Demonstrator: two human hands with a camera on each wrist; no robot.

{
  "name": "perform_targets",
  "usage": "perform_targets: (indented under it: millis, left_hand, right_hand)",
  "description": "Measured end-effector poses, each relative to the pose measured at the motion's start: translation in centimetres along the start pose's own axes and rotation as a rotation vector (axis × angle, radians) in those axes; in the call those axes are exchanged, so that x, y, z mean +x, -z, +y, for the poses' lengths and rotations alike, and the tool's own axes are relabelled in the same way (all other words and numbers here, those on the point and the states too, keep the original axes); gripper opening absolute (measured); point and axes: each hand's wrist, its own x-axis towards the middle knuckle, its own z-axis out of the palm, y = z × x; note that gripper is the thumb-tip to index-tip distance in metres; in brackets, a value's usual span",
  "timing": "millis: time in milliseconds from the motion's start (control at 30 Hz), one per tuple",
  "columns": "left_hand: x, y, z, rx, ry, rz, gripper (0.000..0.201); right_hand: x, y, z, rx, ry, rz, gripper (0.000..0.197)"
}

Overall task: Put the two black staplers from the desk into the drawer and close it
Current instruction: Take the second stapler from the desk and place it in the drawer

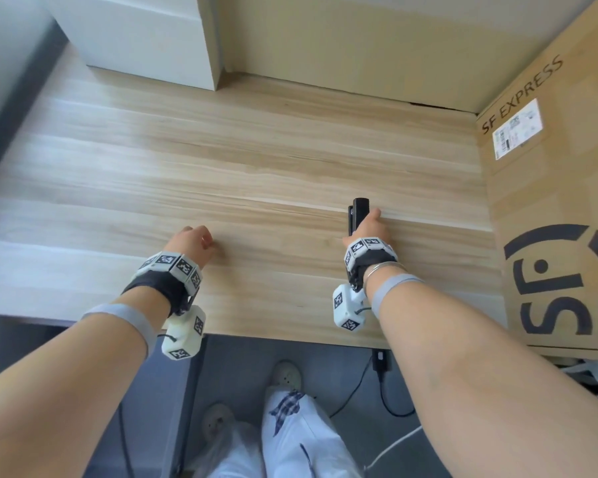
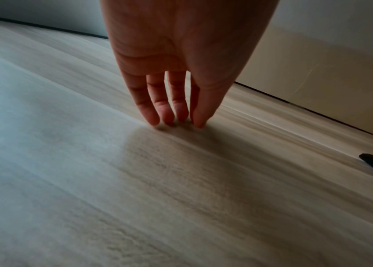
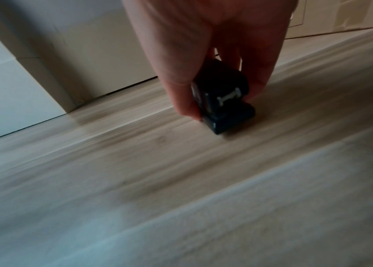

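A grey wall borders the pale wood-grain desk (image 1: 221, 160) at far left, with a white box (image 1: 145, 39) beyond the fingers. The left hand (image 1: 190, 241) holds nothing, its straight fingertips (image 2: 153, 119) touching bare wood. The right hand (image 1: 368, 227) pinches a black stapler (image 3: 224, 97) between thumb and fingers, its base on the desk. A cardboard SF Express box (image 1: 560, 188) stands just right of them.

Head view bright; wrist views dim, motion-blurred, shadowed.
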Motion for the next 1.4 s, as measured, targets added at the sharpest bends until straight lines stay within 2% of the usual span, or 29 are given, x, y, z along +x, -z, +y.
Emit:
perform_targets:
  millis: [233, 367, 700, 933, 1167, 1400]
  left_hand:
    - [-1.9, 1.8, -3.0, -0.011, 0.016, 0.002, 0.025]
    - [-3.8, 3.1, -6.1, -0.034, 0.038, 0.022, 0.025]
    - [-10.5, 4.9, -18.2, -0.148, 0.238, 0.098, 0.024]
    - [-15.3, 3.3, -27.3, -0.197, 0.351, 0.117, 0.024]
    - [-18.2, -0.7, -33.7, -0.224, 0.454, 0.051, 0.023]
    - [-17.4, -5.3, -36.8, -0.252, 0.482, 0.002, 0.021]
  right_hand:
    - [-4.8, -1.9, -4.1, 0.060, 0.167, -0.021, 0.055]
    - [-9.1, -3.9, -7.5, -0.015, 0.326, -0.023, 0.059]
    - [-22.3, -11.7, -15.4, -0.086, 0.651, -0.163, 0.060]
    - [-30.7, -19.1, -17.3, -0.122, 0.811, -0.301, 0.054]
    - [-34.2, -26.8, -14.6, -0.251, 0.861, -0.471, 0.049]
    - [-32.5, -33.3, -11.1, -0.333, 0.616, -0.514, 0.042]
